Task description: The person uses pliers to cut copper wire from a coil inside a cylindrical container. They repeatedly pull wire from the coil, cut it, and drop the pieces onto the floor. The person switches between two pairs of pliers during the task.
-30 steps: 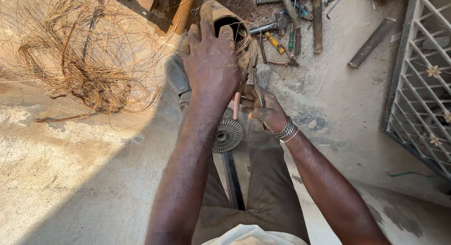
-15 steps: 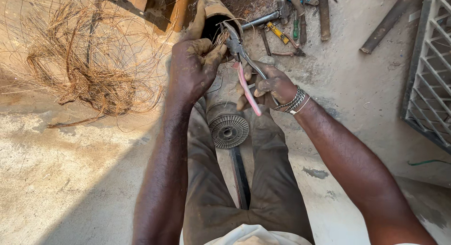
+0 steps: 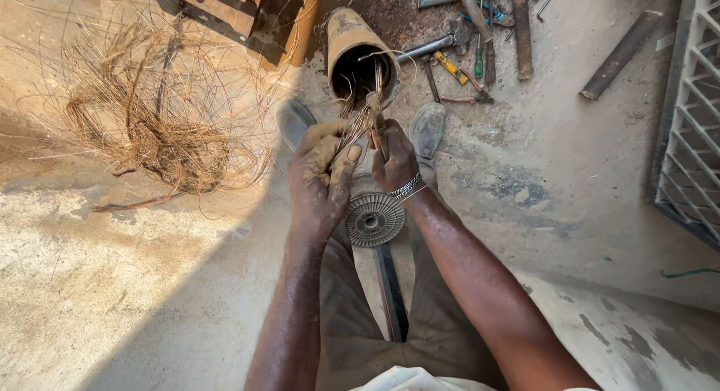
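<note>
- The left hand (image 3: 321,177), dusty and smeared with dirt, is closed around a bundle of thin copper-coloured wire strands (image 3: 351,124); the strands run from its fingers up toward the mouth of the tube.
- The right hand (image 3: 394,158) is closed on the handles of a pair of pliers (image 3: 376,121), whose head points up into the same strands; a metal bracelet (image 3: 407,187) sits on that wrist.
- The two hands are just beside each other, almost touching, right in front of the tube's opening.
- The rusty cylindrical tube (image 3: 352,49) lies on the floor with its dark open end facing the person; loose wire ends curl out of it.
- Below the hands, between the person's knees, lies a round ribbed metal disc (image 3: 373,220), with a dark flat bar (image 3: 391,290) running from it toward the body.
- A shoe (image 3: 294,122) shows to the left of the hands and another shoe (image 3: 428,130) to the right.
- Beyond the tube, a scatter of hand tools (image 3: 465,57) lies on the concrete floor (image 3: 555,188), a hammer, screwdrivers and metal bars among them.
- Well apart on the left, a loose tangled heap of stripped wire (image 3: 157,128) rests on the floor.
- A white metal grille (image 3: 690,128) stands at the right edge.
</note>
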